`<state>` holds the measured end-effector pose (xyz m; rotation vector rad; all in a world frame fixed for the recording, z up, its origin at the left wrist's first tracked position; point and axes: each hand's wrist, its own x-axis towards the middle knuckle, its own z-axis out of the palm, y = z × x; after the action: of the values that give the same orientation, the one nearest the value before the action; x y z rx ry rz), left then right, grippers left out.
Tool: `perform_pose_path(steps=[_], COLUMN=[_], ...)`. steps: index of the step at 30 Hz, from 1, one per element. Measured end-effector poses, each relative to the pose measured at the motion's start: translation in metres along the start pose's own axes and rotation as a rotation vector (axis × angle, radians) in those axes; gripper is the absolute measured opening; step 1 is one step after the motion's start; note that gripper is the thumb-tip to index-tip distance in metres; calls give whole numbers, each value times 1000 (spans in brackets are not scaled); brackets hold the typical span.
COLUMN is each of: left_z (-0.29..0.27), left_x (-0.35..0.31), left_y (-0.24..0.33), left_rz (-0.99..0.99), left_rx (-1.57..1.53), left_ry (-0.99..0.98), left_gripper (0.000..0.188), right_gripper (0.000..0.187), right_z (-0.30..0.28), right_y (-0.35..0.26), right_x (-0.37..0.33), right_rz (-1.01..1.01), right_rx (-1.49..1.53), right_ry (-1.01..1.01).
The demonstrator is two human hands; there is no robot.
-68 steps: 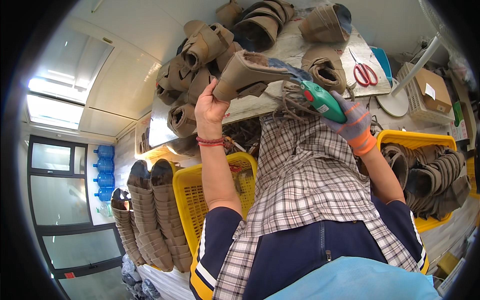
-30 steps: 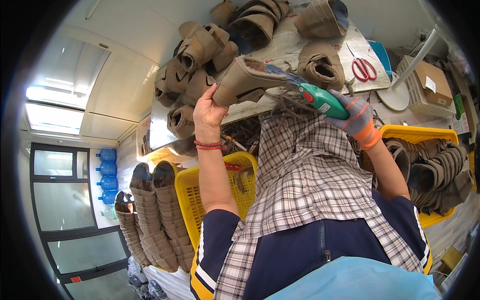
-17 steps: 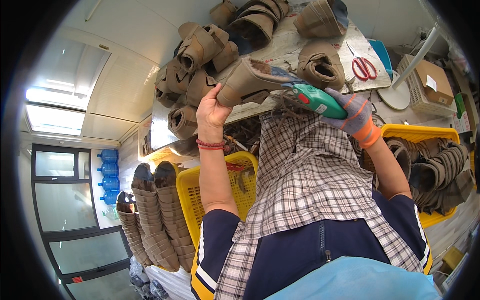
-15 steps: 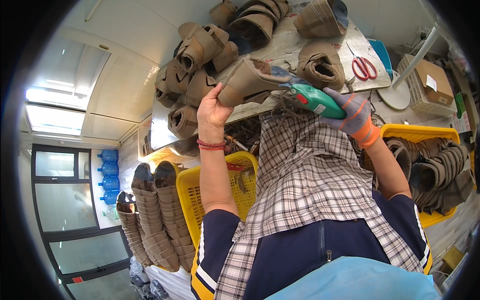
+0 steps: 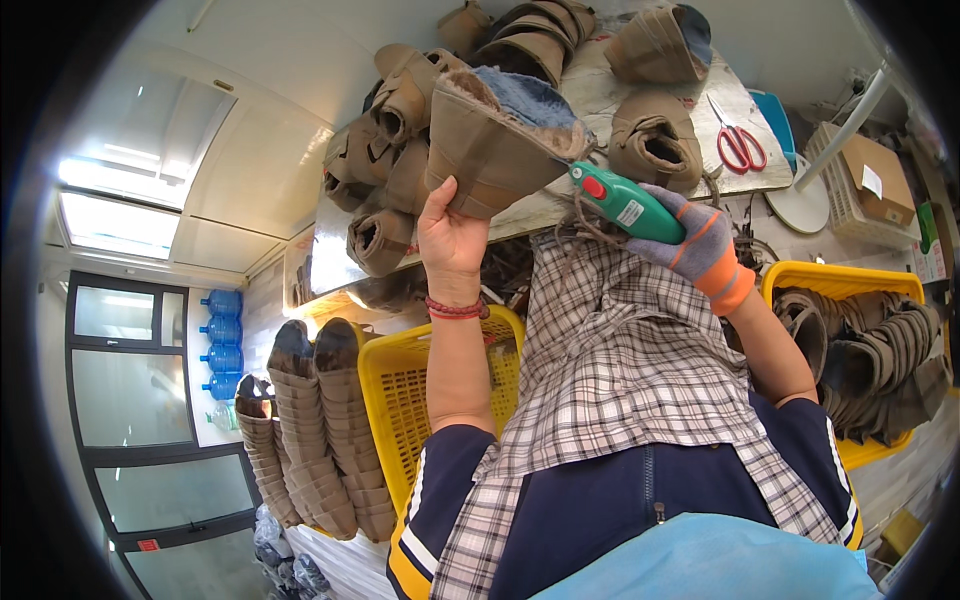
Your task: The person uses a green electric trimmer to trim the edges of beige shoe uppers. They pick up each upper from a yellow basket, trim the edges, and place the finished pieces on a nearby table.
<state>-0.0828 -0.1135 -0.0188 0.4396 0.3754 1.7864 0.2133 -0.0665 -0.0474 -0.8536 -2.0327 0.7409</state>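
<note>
At upper centre, the left hand had turned its gripped boot upper, bringing a corner to the green cutter the right hand clasped.

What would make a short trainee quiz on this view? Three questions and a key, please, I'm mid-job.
1. Which hand holds the green tool?
2. True or false: the scissors lie in a yellow basket.
3. Fill in: the left hand holds a fur-lined brown ____.

Key:
1. The right hand.
2. False; the scissors lie on the table.
3. Upper.
</note>
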Motion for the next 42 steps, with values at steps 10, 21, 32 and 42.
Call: perform_pose_path(steps=[10, 21, 32, 42], left_z=[-5, -20, -24, -40], left_x=[-12, -12, -10, -25], left_y=[-29, -50, -57, -59], left_rz=[62, 398, 806, 747], left_rx=[207, 1172, 1924, 1993], left_ry=[-128, -225, -482, -636], left_gripper=[44, 27, 22, 21], right_gripper=[61, 60, 58, 51], right_z=[7, 6, 0, -8], right_y=[-12, -8, -7, -5], right_x=[10, 15, 17, 25], right_rz=[244, 216, 388, 480], right_rx=[481, 346, 587, 593], right_ry=[-67, 72, 90, 89])
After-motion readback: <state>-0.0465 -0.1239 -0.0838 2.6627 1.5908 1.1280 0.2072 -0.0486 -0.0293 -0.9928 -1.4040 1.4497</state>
